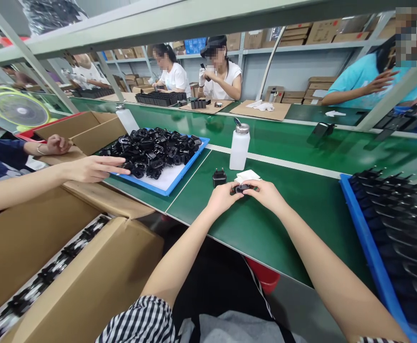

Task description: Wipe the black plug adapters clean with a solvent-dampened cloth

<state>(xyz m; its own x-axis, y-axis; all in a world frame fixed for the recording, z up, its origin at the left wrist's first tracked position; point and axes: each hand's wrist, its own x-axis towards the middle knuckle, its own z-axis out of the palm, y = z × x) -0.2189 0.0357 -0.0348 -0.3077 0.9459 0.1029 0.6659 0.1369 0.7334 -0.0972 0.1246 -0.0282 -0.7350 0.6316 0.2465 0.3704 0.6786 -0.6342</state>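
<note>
Both my hands meet over the green table point(265, 228), closed together on one small black plug part point(242, 188). My left hand point(223, 196) pinches its left end and my right hand point(265, 193) its right end. A folded white cloth point(247, 176) lies just behind my fingers. A black plug adapter point(219, 177) stands upright on the table just left of the cloth. A white dispenser bottle point(239, 147) stands behind them.
A blue tray point(165, 188) heaped with black parts sits at the left; a co-worker's hand point(97, 167) reaches toward it. Another blue tray point(363, 228) of black parts lies at the right. Cardboard boxes point(87, 281) stand at my left. Several people work across the belt.
</note>
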